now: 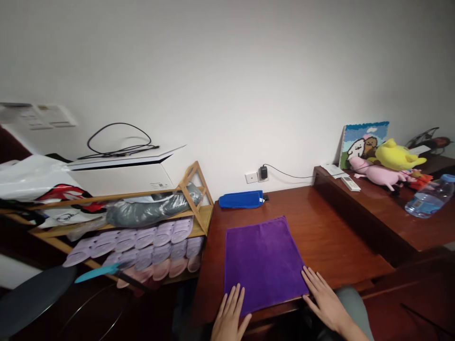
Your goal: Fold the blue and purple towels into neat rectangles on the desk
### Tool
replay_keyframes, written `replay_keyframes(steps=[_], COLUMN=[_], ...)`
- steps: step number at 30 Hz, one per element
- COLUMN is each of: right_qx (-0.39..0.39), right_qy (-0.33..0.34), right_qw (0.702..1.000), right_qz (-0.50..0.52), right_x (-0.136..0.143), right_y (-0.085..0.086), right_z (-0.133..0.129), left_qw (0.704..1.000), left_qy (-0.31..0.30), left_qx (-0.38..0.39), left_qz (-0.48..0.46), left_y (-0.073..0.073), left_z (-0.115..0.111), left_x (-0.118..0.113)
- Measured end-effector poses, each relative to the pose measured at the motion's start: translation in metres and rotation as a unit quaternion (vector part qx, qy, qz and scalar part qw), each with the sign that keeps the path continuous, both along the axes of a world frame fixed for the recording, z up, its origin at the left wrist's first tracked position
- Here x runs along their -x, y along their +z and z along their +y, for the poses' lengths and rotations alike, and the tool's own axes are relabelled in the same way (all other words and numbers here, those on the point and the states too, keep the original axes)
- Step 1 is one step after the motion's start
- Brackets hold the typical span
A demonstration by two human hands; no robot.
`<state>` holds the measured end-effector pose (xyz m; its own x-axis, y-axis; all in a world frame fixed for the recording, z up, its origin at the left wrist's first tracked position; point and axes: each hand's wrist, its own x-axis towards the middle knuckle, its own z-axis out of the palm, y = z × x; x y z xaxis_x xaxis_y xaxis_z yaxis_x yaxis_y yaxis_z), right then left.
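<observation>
A purple cloth (263, 263) lies spread flat on the reddish-brown wooden table (330, 227), its near edge along the table's front. My left hand (231, 315) rests with its fingers extended at the cloth's near left corner. At the near right corner, my right hand (323, 298) lies with fingers stretched out, the fingertips touching the cloth's edge. Neither hand holds anything. Behind the cloth, a folded blue cloth (241, 199) sits against the wall.
To the left stands a wooden rack (202, 215) with slippers (137, 237) and a white box (124, 180). A higher surface (394, 218) on the right bears plush toys (394, 154), a remote (350, 183) and a bottle (430, 199). A charger (263, 172) is plugged into the wall.
</observation>
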<state>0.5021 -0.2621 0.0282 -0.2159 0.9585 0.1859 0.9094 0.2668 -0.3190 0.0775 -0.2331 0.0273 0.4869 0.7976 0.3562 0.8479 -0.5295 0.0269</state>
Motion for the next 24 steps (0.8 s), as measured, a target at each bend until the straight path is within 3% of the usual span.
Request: replay_keyframes(steps=[7, 13, 19, 24], right_qx=[0.001, 0.015, -0.026, -0.132], right_qy=[-0.021, -0.001, -0.020, -0.036], right_qw=[0.998, 0.996, 0.987, 0.967], right_qz=[0.059, 0.084, 0.156, 0.214], right_x=[-0.015, -0.012, -0.013, -0.028], right_y=[0.015, 0.042, 0.073, 0.121], right_z=[-0.018, -0.021, -0.018, -0.010], left_qw=[0.997, 0.994, 0.975, 0.943], left_qy=[-0.006, 0.000, 0.063, 0.118], left_qx=[-0.059, -0.056, 0.000, -0.014], left_qz=[-0.040, -0.098, -0.212, -0.311], left_y=[-0.002, 0.024, 0.068, 0.135], left_z=[-0.009, -0.012, -0.004, 0.006], left_x=[0.049, 0.057, 0.048, 0.032])
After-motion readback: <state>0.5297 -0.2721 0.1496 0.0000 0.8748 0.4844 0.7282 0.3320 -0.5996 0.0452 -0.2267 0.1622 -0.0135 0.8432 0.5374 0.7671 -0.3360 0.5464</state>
